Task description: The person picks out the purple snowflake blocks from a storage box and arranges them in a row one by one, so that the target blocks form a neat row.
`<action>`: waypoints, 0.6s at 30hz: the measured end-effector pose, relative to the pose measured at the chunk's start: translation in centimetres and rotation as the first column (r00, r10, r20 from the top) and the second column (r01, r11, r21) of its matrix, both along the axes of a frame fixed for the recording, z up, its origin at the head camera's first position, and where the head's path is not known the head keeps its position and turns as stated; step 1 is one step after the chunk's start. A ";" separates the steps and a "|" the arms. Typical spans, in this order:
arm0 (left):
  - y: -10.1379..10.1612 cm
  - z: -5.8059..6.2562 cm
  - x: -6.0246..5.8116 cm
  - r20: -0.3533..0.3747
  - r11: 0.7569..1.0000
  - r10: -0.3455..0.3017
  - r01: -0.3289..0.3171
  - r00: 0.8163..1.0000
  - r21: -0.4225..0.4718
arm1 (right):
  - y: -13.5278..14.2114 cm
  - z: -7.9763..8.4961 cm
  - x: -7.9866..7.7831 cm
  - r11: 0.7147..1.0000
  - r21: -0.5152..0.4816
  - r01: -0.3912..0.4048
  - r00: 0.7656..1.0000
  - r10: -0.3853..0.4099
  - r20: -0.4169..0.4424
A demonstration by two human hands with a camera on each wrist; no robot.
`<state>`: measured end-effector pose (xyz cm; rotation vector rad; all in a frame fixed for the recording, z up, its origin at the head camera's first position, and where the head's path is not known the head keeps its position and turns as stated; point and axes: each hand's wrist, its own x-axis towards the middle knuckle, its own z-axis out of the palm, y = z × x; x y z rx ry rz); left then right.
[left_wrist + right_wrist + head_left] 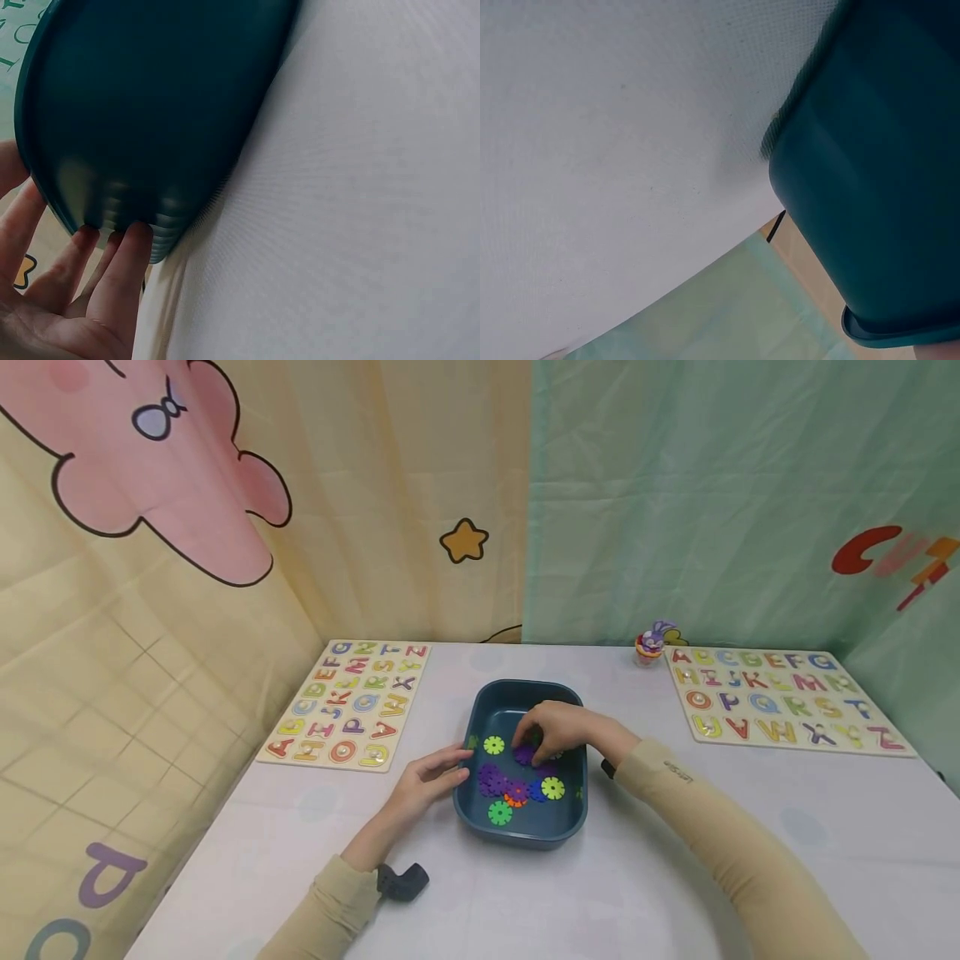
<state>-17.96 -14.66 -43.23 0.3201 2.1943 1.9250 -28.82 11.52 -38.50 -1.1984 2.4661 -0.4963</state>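
Note:
A dark teal plastic tub (pixel 517 835) stands on the table with several notched plastic discs inside. My left hand (pixel 423 783) touches its left side; in the left wrist view the fingers (pixel 124 274) lie fairly straight against the outer wall. Reaching in over the right rim, my right hand (pixel 558 728) pinches a purple notched disc (pixel 523 755) with bent fingers. Around it lie a yellow disc (pixel 493 745), a cluster of purple discs (pixel 491 781), a yellow-green disc (pixel 552 788) and a green disc (pixel 500 813). The right wrist view shows mostly the tub's outer wall (pixel 870 187).
Alphabet puzzle boards stand flat at the left (pixel 345 706) and right (pixel 787 700) of the white-covered table (pixel 300 877). A small purple rabbit toy (pixel 651 643) is beside the right board. Printed curtains (pixel 637 502) hang behind the table.

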 end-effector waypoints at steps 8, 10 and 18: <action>0.0 -0.1 -0.1 0.014 1.000 0.004 -0.004 1.000 0.005 | -0.4 -0.2 -0.2 1.000 0.011 -0.009 1.000 0.009 -0.008; 0.0 -0.1 -0.1 0.011 1.000 0.006 -0.006 1.000 0.001 | -0.5 -0.1 -0.1 1.000 0.010 -0.015 1.000 0.015 -0.017; 0.0 -0.1 -0.1 0.006 1.000 0.001 -0.001 1.000 -0.008 | -0.5 -0.2 0.3 0.999 0.033 0.001 0.997 0.002 -0.082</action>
